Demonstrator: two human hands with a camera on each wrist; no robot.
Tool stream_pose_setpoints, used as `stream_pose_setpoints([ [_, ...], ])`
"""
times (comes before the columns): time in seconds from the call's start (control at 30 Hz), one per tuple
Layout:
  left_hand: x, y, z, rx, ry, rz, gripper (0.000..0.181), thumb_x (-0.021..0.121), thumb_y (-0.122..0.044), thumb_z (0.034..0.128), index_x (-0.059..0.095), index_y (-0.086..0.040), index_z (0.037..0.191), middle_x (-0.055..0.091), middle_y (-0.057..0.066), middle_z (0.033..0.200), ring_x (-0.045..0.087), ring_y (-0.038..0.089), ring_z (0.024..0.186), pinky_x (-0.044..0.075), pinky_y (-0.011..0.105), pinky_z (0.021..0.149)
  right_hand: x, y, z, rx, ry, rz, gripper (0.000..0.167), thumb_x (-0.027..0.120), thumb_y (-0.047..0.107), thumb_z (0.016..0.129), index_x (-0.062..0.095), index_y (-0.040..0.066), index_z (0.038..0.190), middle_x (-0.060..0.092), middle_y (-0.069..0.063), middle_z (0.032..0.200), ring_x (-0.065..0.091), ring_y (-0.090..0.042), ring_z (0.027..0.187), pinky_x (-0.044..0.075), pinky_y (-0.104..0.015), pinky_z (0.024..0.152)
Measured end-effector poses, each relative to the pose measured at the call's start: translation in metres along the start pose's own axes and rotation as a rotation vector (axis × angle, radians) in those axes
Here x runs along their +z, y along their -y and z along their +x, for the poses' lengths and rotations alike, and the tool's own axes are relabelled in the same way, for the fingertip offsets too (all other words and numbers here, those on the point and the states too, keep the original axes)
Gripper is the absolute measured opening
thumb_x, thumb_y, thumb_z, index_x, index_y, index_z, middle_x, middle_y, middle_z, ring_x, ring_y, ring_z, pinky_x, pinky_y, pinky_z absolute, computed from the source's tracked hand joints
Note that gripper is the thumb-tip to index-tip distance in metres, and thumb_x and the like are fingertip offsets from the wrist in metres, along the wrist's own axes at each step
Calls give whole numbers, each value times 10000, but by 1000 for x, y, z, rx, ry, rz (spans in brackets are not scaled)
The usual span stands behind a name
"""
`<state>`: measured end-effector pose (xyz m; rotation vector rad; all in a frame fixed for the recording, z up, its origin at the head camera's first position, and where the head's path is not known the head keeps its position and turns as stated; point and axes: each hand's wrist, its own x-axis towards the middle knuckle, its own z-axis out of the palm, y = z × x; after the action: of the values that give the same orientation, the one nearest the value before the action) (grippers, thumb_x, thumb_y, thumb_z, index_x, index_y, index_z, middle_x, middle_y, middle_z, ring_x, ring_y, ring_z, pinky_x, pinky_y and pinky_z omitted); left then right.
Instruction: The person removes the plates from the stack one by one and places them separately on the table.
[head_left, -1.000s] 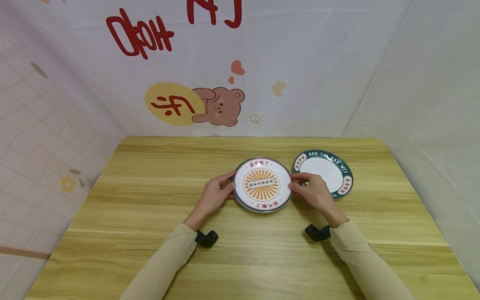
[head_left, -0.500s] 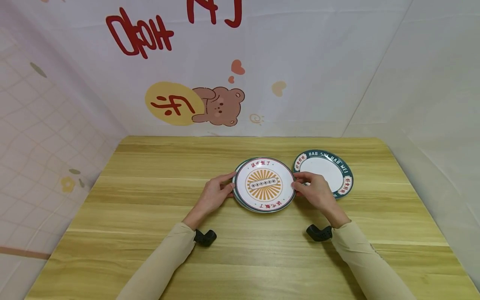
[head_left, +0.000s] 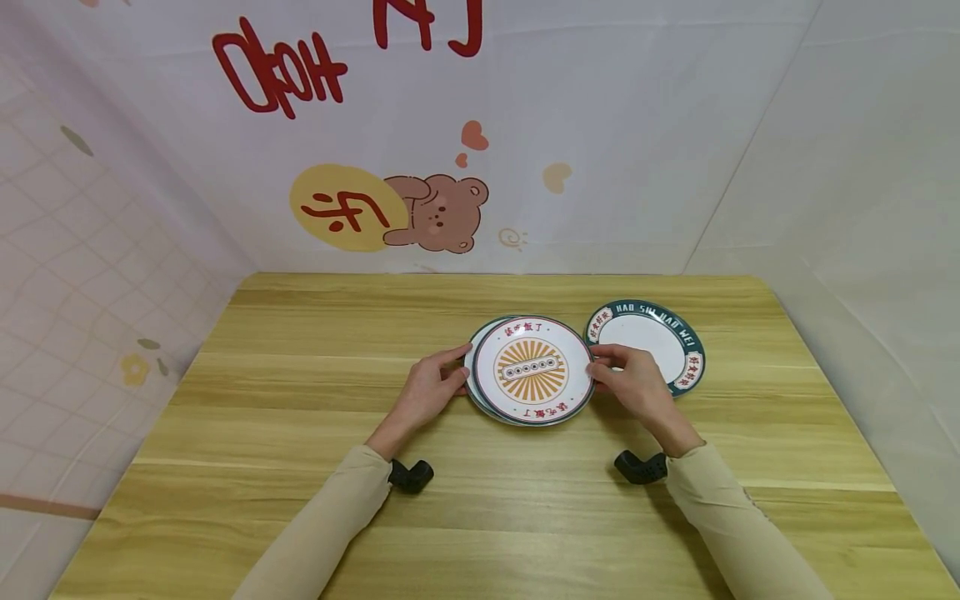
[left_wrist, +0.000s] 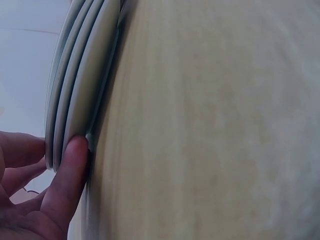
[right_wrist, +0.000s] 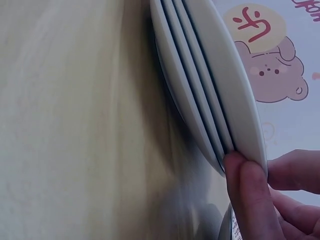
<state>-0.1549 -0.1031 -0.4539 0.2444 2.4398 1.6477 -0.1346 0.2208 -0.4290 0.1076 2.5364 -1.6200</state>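
In the head view a stack of several plates (head_left: 474,379) lies mid-table. Its top plate (head_left: 534,371) is white, with an orange sunburst and red characters, and sits offset to the right, baring a crescent of the plate below. My left hand (head_left: 429,387) grips the stack's left rim; in the left wrist view one finger (left_wrist: 72,160) presses the outside of the stacked plates (left_wrist: 82,75). My right hand (head_left: 633,383) pinches the top plate's right rim. The right wrist view shows fingers (right_wrist: 250,185) against the underside of that plate (right_wrist: 232,85).
A green-rimmed white plate (head_left: 695,367) lies behind and right of the stack, partly covered by my right hand. The wooden table (head_left: 300,333) ends at a white printed wall cloth (head_left: 637,108). Black wrist mounts (head_left: 411,477) stick out near both cuffs.
The top plate has slid right with my right hand, exposing the left edge of the plate beneath. My left hand has stayed at the stack's left rim.
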Motion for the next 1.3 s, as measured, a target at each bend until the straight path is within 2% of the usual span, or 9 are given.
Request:
stream_pose_setpoints([
  [0.43,1,-1,0,-13,-8,-6,453,625,-38,1023,589,-88,1472,694,183,1253,721,170,903,637,260,744,-4,-5,-1,77,-2,160,450,670,85,996,575,-108,1392,693,-187,1124,672,-60,856,631,-276,818],
  [0.7,2,0,1,-19,-6,-15,456,625,-26,1021,587,-80,1472,668,195,1312,723,165,896,639,265,738,-8,-7,-5,88,0,220,473,668,72,994,548,-121,1409,696,-163,1116,673,-56,855,627,-250,806],
  [1.3,2,0,0,-24,-3,-34,466,619,-25,1024,574,-81,1484,649,199,1345,718,202,971,637,256,746,-29,-3,-25,57,-30,212,469,664,58,992,544,-141,1399,717,-168,1131,686,-45,868,631,-246,782],
])
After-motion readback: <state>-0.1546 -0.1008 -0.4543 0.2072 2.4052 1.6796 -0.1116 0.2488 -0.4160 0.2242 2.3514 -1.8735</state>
